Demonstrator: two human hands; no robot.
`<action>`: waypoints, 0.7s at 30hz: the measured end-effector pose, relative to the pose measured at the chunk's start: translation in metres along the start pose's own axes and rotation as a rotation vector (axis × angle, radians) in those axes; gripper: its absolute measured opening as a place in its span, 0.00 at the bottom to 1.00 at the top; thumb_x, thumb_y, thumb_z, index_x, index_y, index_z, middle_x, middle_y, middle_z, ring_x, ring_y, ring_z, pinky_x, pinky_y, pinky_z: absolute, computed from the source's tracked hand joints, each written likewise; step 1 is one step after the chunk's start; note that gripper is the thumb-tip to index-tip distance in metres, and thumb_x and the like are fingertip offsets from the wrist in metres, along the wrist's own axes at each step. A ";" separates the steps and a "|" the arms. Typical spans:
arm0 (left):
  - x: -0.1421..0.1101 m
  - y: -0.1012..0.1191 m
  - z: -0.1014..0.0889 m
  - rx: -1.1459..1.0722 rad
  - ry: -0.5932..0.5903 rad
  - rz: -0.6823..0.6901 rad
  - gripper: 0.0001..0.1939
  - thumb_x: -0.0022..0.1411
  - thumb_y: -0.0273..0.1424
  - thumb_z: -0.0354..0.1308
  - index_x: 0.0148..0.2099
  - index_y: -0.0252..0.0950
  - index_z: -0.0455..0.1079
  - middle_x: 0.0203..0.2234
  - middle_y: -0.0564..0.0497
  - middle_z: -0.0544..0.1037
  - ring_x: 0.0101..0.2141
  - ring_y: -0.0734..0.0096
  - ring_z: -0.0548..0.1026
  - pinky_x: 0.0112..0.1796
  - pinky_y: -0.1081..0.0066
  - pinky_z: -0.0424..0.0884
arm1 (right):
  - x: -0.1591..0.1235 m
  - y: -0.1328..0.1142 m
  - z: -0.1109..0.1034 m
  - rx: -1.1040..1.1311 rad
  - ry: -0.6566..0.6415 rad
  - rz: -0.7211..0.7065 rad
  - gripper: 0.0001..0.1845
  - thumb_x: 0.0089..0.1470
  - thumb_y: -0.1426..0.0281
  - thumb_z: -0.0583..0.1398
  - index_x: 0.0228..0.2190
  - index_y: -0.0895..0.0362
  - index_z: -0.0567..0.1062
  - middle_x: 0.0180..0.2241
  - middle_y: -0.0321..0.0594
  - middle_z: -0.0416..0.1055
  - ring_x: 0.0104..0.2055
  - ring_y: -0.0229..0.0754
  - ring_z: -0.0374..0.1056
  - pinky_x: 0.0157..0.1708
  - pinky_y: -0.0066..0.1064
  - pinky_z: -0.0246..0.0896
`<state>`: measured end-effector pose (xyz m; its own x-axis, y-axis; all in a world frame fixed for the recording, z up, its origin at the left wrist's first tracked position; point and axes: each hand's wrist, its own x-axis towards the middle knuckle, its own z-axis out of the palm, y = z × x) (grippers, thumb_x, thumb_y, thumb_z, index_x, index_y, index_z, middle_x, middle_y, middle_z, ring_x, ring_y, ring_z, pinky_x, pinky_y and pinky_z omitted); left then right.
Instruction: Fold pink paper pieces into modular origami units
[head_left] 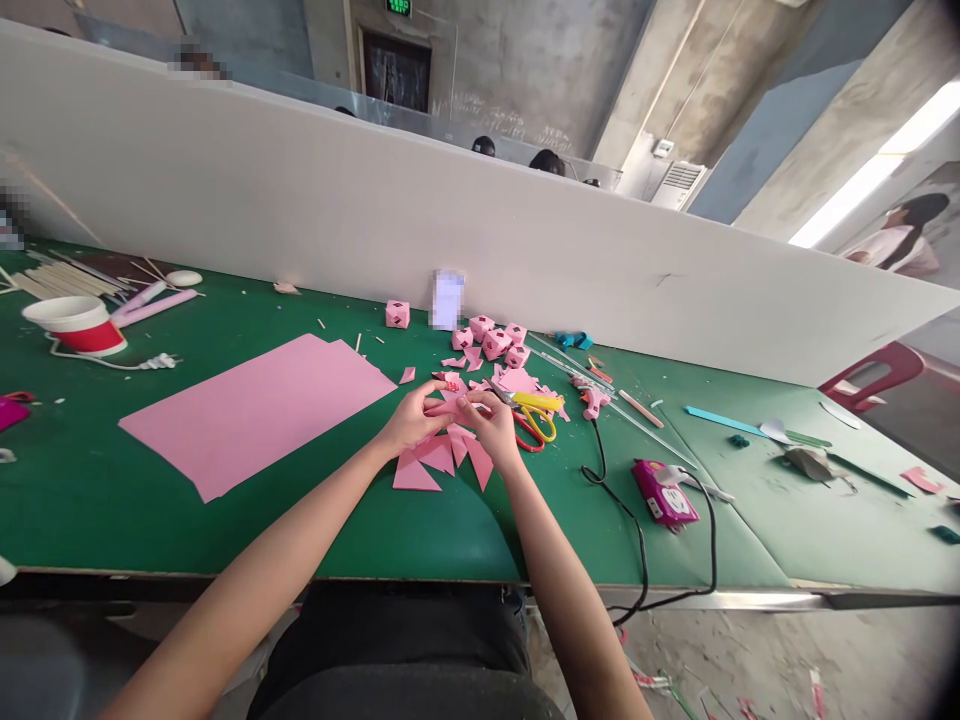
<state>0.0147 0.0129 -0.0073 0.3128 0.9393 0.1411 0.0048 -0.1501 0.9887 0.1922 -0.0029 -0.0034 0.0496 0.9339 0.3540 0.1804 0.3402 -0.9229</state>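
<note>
Both hands meet over the green table. My left hand (414, 418) and my right hand (489, 418) pinch a small piece of pink paper (448, 407) between them; its folds are partly hidden by the fingers. Under and in front of the hands lie several cut pink paper pieces (417, 472), some triangular. Scissors (537, 402) with yellow and red handles rest right beside my right hand. Beyond the hands stand several folded pink paper cubes (496, 343) with dark diamond-shaped marks, one cube (397, 314) apart from the others. Pink scraps (517, 380) lie between.
Large pink sheets (255, 415) lie to the left. A red-and-white cup (79, 325) and a white plug (161, 361) sit farther left. On the right are a pink glue gun (594, 400) with a black cord and a magenta packet (664, 492). A white partition (337, 210) borders the back.
</note>
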 end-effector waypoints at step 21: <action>0.000 0.012 -0.001 0.061 0.243 0.023 0.32 0.46 0.42 0.75 0.52 0.39 0.72 0.33 0.51 0.79 0.34 0.61 0.79 0.36 0.66 0.75 | -0.003 -0.005 0.000 -0.114 -0.098 0.047 0.28 0.52 0.44 0.65 0.21 0.55 0.70 0.20 0.34 0.66 0.25 0.38 0.61 0.25 0.29 0.53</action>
<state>0.0134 0.0116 0.0042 0.0761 0.9809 0.1788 0.0603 -0.1835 0.9812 0.1909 -0.0073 0.0005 -0.0347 0.9568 0.2887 0.2912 0.2860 -0.9129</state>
